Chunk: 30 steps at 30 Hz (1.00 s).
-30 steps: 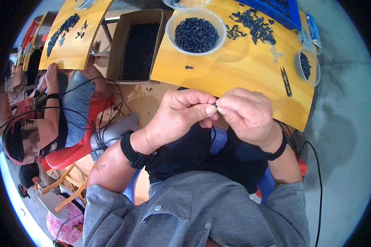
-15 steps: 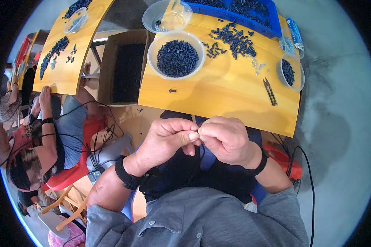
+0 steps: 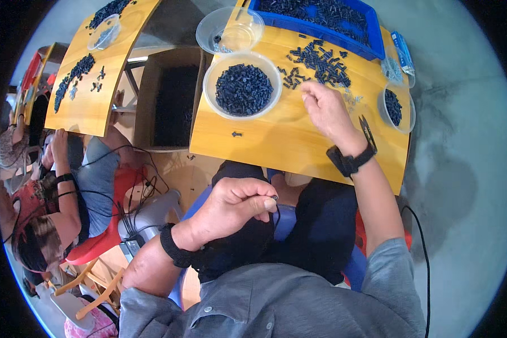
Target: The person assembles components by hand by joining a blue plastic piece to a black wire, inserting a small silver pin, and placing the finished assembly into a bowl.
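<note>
Pinching dark piece (image 3: 275, 197) in left hand (image 3: 239, 207); holding right hand (image 3: 325, 108) curled over yellow tabletop (image 3: 290, 151), cannot tell if gripping anything; noting cardboard box (image 3: 147, 97) leftward, grey floor (image 3: 462, 188) rightward.

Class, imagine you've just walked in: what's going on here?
A person in a grey shirt pinches a small black piece in the left hand. The right hand is over the yellow table, near the loose black pieces; whether it holds anything is unclear. A clear tub of black pieces stands to its left.
</note>
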{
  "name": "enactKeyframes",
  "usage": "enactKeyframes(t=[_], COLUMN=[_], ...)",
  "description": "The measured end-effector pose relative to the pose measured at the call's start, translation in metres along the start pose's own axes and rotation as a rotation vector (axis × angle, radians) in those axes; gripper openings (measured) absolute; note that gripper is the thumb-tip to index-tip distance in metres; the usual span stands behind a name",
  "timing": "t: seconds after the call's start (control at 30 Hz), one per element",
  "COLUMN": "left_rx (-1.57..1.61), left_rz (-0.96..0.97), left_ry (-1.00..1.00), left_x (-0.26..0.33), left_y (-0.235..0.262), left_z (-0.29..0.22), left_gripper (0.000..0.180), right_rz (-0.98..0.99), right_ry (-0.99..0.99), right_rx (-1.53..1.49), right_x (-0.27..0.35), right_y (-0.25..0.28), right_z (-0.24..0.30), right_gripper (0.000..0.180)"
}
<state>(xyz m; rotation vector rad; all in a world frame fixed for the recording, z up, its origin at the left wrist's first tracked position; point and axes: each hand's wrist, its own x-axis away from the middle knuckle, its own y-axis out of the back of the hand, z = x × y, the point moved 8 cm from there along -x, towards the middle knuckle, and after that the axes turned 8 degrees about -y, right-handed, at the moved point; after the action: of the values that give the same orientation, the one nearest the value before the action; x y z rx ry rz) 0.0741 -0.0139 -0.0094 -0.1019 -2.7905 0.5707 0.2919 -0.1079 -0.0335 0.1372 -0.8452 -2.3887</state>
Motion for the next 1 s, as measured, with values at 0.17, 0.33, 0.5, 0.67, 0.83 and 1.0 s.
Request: enactKeyframes(t=[0.17,0.33,0.5,0.67,0.83,1.0], left_rx=[-0.136,-0.262,-0.336,-0.309,-0.222,-0.233], left_rz=[0.041,0.083,0.084,0.05,-0.021,-0.108], left_ry=[-0.007,-0.003,-0.015,0.005,-0.041,-0.121], left_x=[-0.001,-0.004,-0.008,-0.006,-0.003,-0.001], left_y=[0.004,0.003,0.005,0.008,0.014,0.019], left_z=[0.007,0.009,0.009,0.013,0.012,-0.001], left_gripper=[0.008,0.006,0.005,0.005,0.007,0.012], right_rz=[-0.063,-0.032,-0.06,-0.05,-0.098,-0.158], right_ry=[0.039,0.002,0.056,0.062,-0.014,0.122], right_rx=[0.133,0.274,0.284,0.288,0.347,0.495], right_x=[-0.022,-0.03,-0.034,-0.032,-0.025,-0.015], right_y=[-0.004,-0.008,-0.008,-0.011,-0.015,-0.013], right_z=[0.002,-0.001,-0.007,-0.007,-0.016,0.0], right_gripper=[0.018,0.016,0.014,0.016,0.015,0.009])
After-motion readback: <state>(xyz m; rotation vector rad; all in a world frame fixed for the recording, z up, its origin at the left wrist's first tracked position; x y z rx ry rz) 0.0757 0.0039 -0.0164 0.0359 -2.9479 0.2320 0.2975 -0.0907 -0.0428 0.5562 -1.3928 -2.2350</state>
